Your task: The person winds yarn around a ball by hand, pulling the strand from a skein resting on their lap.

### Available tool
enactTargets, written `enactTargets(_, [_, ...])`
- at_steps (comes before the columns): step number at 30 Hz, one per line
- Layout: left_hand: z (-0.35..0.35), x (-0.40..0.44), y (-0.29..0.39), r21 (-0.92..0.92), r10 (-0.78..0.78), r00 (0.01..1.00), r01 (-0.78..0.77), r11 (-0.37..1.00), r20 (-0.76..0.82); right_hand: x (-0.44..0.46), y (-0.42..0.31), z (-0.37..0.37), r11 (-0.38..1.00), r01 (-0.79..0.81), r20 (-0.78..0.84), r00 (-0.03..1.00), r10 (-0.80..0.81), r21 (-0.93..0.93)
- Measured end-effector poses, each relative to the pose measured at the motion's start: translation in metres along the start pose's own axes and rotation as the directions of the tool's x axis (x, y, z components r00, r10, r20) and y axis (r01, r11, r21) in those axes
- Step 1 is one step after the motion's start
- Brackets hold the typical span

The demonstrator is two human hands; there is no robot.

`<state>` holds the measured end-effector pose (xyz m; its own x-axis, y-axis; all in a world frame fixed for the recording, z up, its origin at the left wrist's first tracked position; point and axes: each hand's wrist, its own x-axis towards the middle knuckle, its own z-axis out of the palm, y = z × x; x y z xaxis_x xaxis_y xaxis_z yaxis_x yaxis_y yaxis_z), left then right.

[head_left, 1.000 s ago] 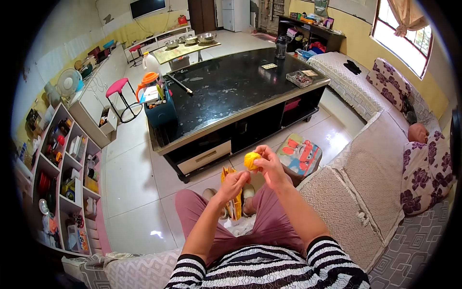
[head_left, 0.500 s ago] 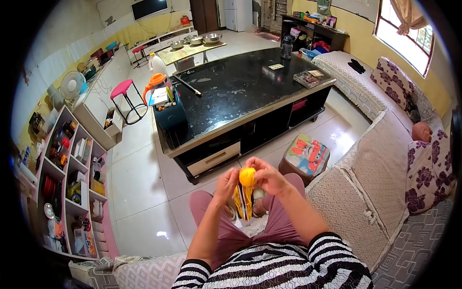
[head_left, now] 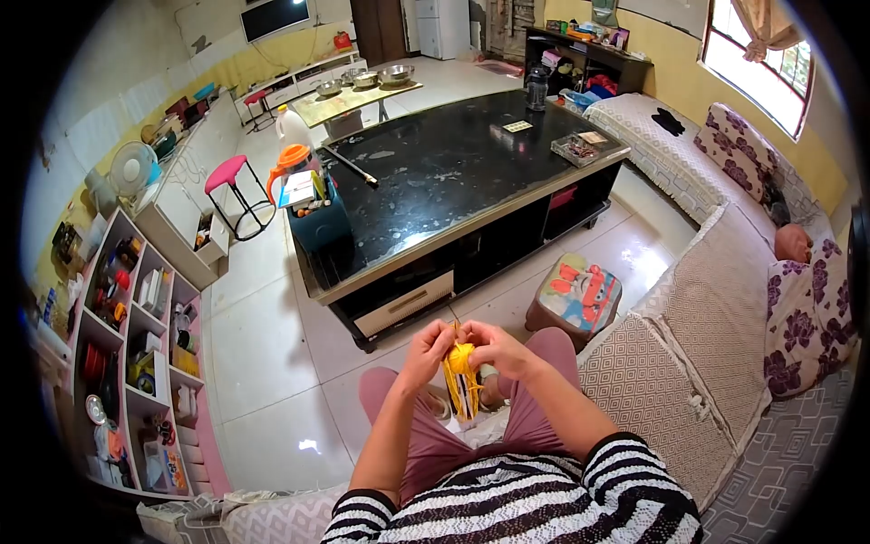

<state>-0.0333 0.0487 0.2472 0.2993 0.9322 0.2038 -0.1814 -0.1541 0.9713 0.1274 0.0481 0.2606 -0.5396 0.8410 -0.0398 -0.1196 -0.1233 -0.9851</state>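
Yellow yarn [head_left: 460, 359] hangs from my two hands, over my lap and between my knees. My left hand [head_left: 430, 352] pinches it near the top with closed fingers. Close beside it, my right hand [head_left: 500, 352] is also closed on the yarn, thumb and finger around the upper bunch. Below the hands the strands drop in a long loop, with a dark and whitish strip showing between them; I cannot tell what that strip is. Part of the bunch is hidden behind my fingers.
Ahead stands a black-topped coffee table [head_left: 426, 172] with a teal organizer box [head_left: 323, 222] on its near left corner. A cartoon-printed stool [head_left: 575, 295] is to the right front. Sofa cushions [head_left: 671, 399] lie on my right; a shelf unit [head_left: 136, 363] is at left.
Both hands have come down slightly. The round ball of yarn seen between them earlier now shows as a looser bunch lower down, under the fingers.
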Motion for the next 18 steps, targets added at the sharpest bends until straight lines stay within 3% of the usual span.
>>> enactTargets(2, [-0.002,0.005,-0.02,-0.004,0.033,0.999,-0.033,0.999,-0.013,-0.001,-0.005,0.002,0.887,-0.086,0.103,0.994,0.044,0.453])
enactTargets(5, [0.003,0.007,-0.039,0.016,0.098,0.989,-0.097,0.995,-0.107,0.004,0.006,0.001,0.867,-0.026,0.019,1.0,0.019,0.497])
enactTargets(7, [0.011,0.004,-0.047,-0.116,-0.016,0.96,-0.017,0.993,-0.281,0.003,0.003,0.003,0.851,0.004,-0.036,0.999,0.017,0.526])
enactTargets(11, [0.018,-0.012,-0.071,-0.055,-0.086,0.96,0.073,0.996,-0.266,0.006,-0.006,0.003,0.79,0.142,-0.167,0.985,-0.051,0.596])
enactTargets(14, [0.026,-0.023,-0.079,0.027,-0.13,0.978,0.136,0.99,-0.162,0.011,-0.008,0.005,0.777,0.193,-0.289,0.957,-0.014,0.6])
enactTargets(15, [0.034,-0.026,-0.065,0.078,-0.068,0.987,0.08,0.994,-0.145,0.012,-0.006,0.003,0.777,0.19,-0.286,0.958,-0.014,0.6])
enactTargets(17, [0.035,-0.029,-0.052,0.107,-0.092,0.993,0.1,0.989,-0.078,0.016,0.004,-0.008,0.959,0.145,-0.382,0.923,-0.042,0.244])
enactTargets(18, [0.035,-0.031,-0.044,0.137,-0.121,0.993,0.121,0.983,-0.008,0.016,0.01,-0.012,0.958,0.141,-0.383,0.923,-0.037,0.248])
